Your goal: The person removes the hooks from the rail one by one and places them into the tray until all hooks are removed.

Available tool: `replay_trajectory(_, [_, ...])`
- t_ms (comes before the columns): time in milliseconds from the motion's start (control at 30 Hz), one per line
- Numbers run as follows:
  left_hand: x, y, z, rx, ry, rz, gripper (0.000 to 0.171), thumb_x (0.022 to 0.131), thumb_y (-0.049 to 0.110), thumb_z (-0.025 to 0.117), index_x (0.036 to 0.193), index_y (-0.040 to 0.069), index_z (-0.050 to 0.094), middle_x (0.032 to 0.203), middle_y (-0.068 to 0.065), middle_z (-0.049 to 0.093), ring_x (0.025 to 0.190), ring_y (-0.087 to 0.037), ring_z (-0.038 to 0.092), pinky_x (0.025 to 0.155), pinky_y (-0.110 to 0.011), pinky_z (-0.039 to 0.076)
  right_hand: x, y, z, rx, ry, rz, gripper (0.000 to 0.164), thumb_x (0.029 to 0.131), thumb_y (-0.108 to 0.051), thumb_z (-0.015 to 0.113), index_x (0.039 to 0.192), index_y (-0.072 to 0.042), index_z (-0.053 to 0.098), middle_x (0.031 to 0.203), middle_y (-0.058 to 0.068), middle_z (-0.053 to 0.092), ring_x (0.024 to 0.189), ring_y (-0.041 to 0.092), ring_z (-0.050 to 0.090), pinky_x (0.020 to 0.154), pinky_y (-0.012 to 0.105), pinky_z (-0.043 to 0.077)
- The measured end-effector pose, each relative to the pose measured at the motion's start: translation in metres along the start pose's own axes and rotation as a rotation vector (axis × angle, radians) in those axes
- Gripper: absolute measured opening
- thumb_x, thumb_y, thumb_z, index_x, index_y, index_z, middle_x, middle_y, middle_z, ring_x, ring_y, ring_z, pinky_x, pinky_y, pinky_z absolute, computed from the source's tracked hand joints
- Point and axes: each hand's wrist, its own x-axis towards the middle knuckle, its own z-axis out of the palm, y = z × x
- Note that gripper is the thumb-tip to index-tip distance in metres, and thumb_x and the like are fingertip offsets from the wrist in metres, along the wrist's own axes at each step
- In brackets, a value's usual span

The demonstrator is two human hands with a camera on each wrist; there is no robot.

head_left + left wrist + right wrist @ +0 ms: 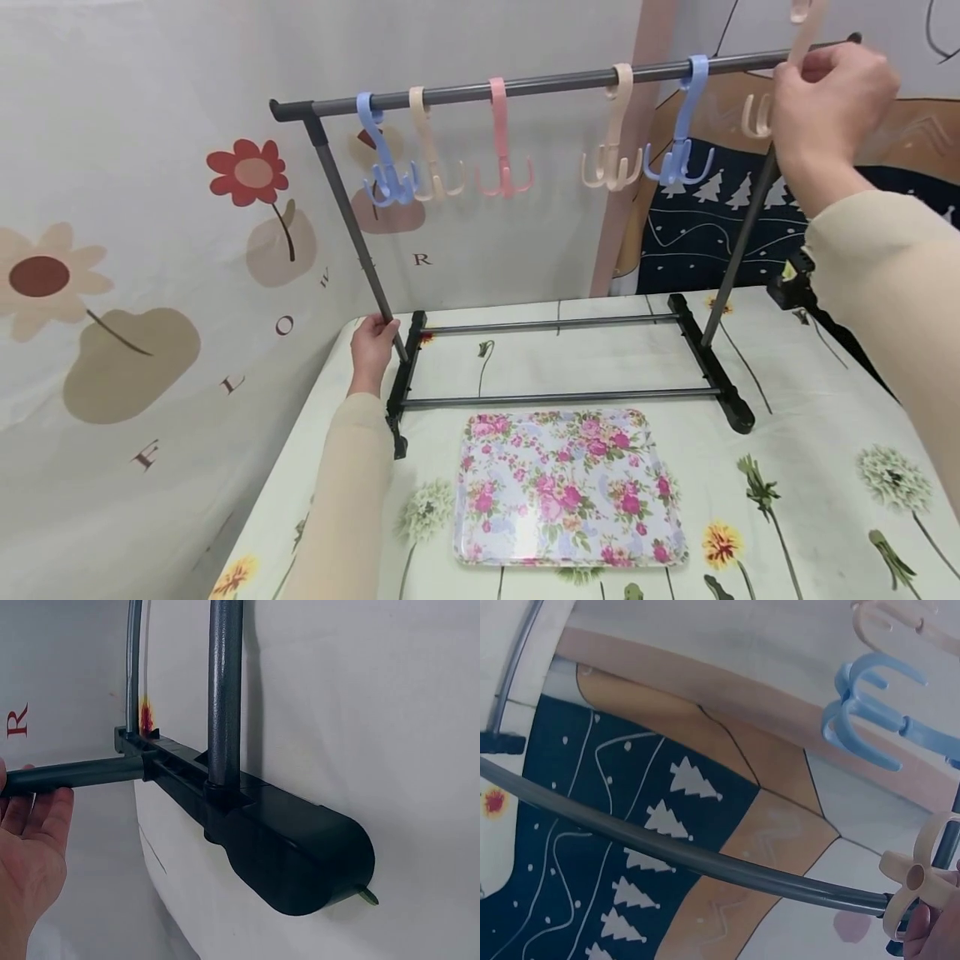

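One held hook: a cream plastic hook with curved prongs (806, 33) is near the right end of the dark grey round top bar (555, 83); its upper curve stands higher than the bar, so it does not look seated.
Right hand (836, 104): the fingers pinch this hook by its stem; the hook lies between thumb and fingers, with the curve above them and the prongs below.
Hook on bar, the step: I judge that the hook is being handled for its place on the bar; putting on or taking off, I cannot tell.
Next move at the bar: it probably calls for a firm pinch, with the curve kept in line with the bar.
Left hand (371, 354): the fingers are curled round the dark grey left upright post (350, 221), near its bottom, seemingly to steady the rack.
Hanging hooks: from the left, one sky-blue plastic hook (392, 183), one cream, one pink plastic hook (500, 125); after a wider gap, another cream and another sky-blue, all prongs downward.
Black feet: the right black plastic foot (712, 367) and its left fellow are joined by two thin grey rods.
Floral tray: a rectangular glossy tray with pink roses (562, 492) lies flat in front of the rack.
Bench: white flower-printed cloth (825, 517) covers it.
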Motion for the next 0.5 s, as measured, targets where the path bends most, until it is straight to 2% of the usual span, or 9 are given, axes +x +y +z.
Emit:
replay_trajectory(200, [0.002,-0.001,-0.003,0.004,-0.002,-0.012,0.031,0.100,0.024,0.060,0.123,0.002,0.058,0.124,-0.017,0.064,0.116,-0.032,0.059,0.102,-0.044,0.046,-0.008,0.013,-0.002,0.052,-0.054,-0.047,0.033,0.098,-0.031,0.060,0.125,-0.014,0.068,0.088,-0.022,0.056,0.082,-0.008,0.053,0.095,0.016,0.046])
replay_trajectory(333, [0.004,-0.003,-0.003,0.006,0.002,-0.018,0.031,0.101,0.024,0.060,0.122,0.002,0.059,0.123,-0.017,0.063,0.116,-0.032,0.059,0.102,-0.045,0.046,-0.013,0.018,-0.002,0.053,-0.086,-0.044,0.033,0.097,-0.032,0.063,0.125,-0.016,0.069,0.092,-0.021,0.062,0.082,-0.009,0.055,0.096,0.017,0.045])
replay_trajectory(500, [0.006,-0.005,-0.003,0.017,0.002,-0.012,0.031,0.100,0.022,0.060,0.123,0.001,0.059,0.123,-0.018,0.063,0.115,-0.033,0.059,0.101,-0.045,0.046,-0.022,0.024,0.000,0.058,-0.133,-0.048,0.035,0.096,-0.033,0.064,0.126,-0.016,0.068,0.092,-0.020,0.061,0.083,-0.006,0.057,0.095,0.017,0.047])
